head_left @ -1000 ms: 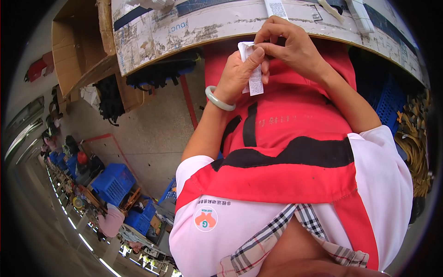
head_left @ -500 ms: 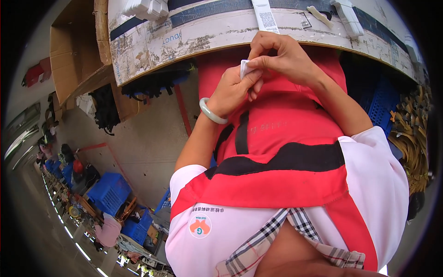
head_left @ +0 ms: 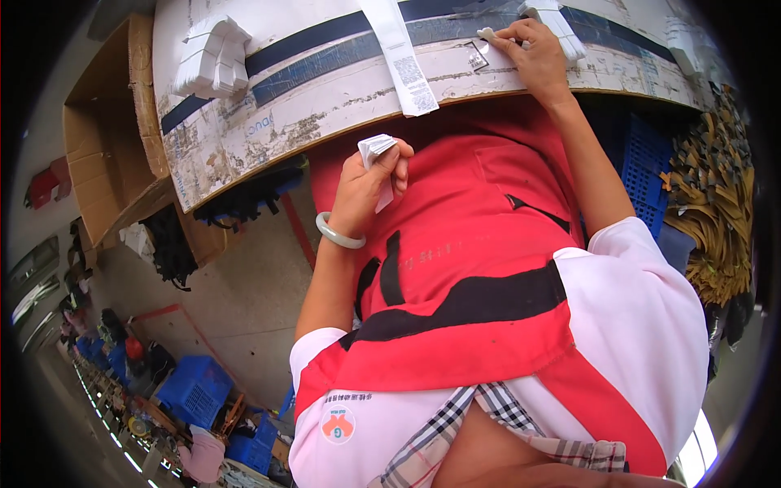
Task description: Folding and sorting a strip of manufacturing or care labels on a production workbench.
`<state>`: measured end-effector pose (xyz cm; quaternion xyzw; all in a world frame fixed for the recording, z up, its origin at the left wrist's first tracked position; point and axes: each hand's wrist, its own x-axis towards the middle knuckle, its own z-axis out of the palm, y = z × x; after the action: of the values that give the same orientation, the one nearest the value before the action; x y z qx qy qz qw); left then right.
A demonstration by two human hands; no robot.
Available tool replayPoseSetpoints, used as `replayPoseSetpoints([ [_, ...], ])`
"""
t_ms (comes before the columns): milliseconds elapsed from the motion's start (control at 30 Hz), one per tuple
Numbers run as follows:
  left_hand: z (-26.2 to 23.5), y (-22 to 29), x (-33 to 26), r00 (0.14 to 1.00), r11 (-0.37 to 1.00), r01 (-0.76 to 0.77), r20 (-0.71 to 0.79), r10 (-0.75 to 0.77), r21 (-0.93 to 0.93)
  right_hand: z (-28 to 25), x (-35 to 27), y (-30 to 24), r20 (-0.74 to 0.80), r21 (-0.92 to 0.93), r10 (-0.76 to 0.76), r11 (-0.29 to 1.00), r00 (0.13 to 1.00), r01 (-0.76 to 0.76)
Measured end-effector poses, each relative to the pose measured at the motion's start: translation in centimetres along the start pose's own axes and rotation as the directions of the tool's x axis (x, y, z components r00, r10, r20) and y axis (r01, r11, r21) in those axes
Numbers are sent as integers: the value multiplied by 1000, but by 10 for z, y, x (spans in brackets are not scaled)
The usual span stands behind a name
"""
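— Left hand (head_left: 370, 183), centre of frame: closed grip on a small folded stack of white labels (head_left: 377, 150), pinched between thumb and fingers, held over the red apron (head_left: 464, 244), just below the worktop's edge. Pale green bangle (head_left: 338, 236) on that wrist.

— And the right hand (head_left: 537, 57)?

— Top of frame, right of centre. Stretched onto the worktop (head_left: 325, 106), fingertips pressed narrow on a small white label (head_left: 488, 37) lying flat there; whether pinched or merely touched, cannot tell.

— Around them?

— Long white printed strip (head_left: 403, 53) hanging over the worktop's front edge, between the two hands. Bundle of white labels (head_left: 213, 57) at upper left on the worktop. Open cardboard box (head_left: 106, 154) at far left. Blue crate (head_left: 647, 163) at right beneath the worktop, with a heap of yellowish straps (head_left: 716, 203) beside it.
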<state>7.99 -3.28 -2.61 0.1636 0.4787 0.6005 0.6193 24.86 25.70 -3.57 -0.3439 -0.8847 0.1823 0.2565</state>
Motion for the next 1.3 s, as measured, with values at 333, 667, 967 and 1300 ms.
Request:
replayPoseSetpoints([
  [333, 4, 8, 17, 999, 995, -40, 4, 40, -93, 35, 28, -92, -55, 144, -403, 902, 913, 407],
  [667, 0, 24, 40, 638, 626, -529, -217, 739, 573, 28, 15, -106, 223, 541, -330, 824, 917, 166],
  [967, -3, 25, 36, 785, 779, -470, -208, 584, 414, 14, 4, -123, 232, 622, -407, 760, 884, 187],
  [1300, 6, 29, 31, 805, 820, -456, -233, 546, 346, 13, 0, -124, 355, 662, -367, 748, 860, 46],
])
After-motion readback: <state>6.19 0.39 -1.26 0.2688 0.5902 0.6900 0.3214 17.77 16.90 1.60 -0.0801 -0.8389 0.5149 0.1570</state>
